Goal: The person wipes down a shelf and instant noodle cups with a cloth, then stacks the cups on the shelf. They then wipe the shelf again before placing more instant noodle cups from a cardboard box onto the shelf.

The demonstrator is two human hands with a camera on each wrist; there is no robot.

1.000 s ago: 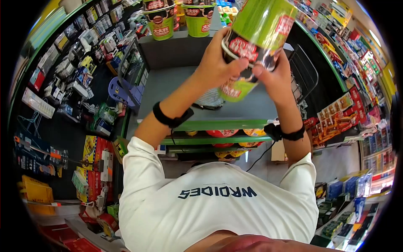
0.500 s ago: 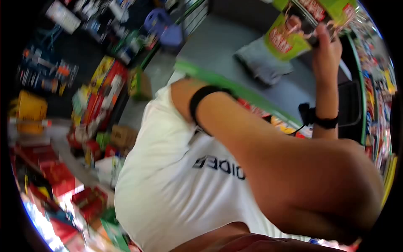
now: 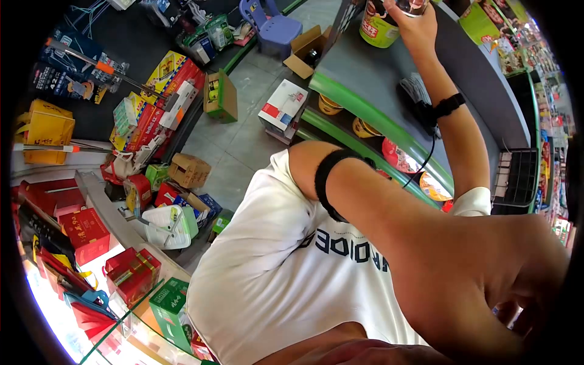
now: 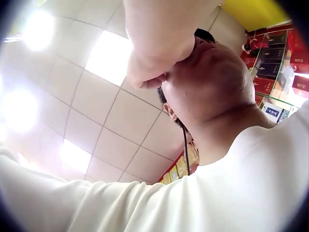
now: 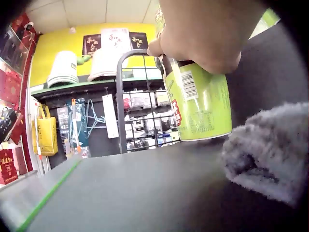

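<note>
"Gripping what, would you say, is the right hand (image 3: pixel 417 30)?"

"A green printed cup (image 3: pixel 378 28). Fingers and thumb wrap round its upper part."

"Where does the cup sit?"

"At the grey surface (image 3: pixel 358 66), toward its left end and well back from the green front edge (image 3: pixel 365 120). Whether its base touches, I can't tell."

"Anything near it?"

"A fuzzy grey bundle (image 5: pixel 270 150) on the surface, to the cup's right. Red and yellow tubs (image 3: pixel 398 155) are shelved below the front edge, and a purple chair (image 3: pixel 274 29) stands past the left end."

"And the left hand (image 4: pixel 159 48)?"

"Up at the person's face, fingers near the mouth. I can't tell whether they're closed on something."
</note>
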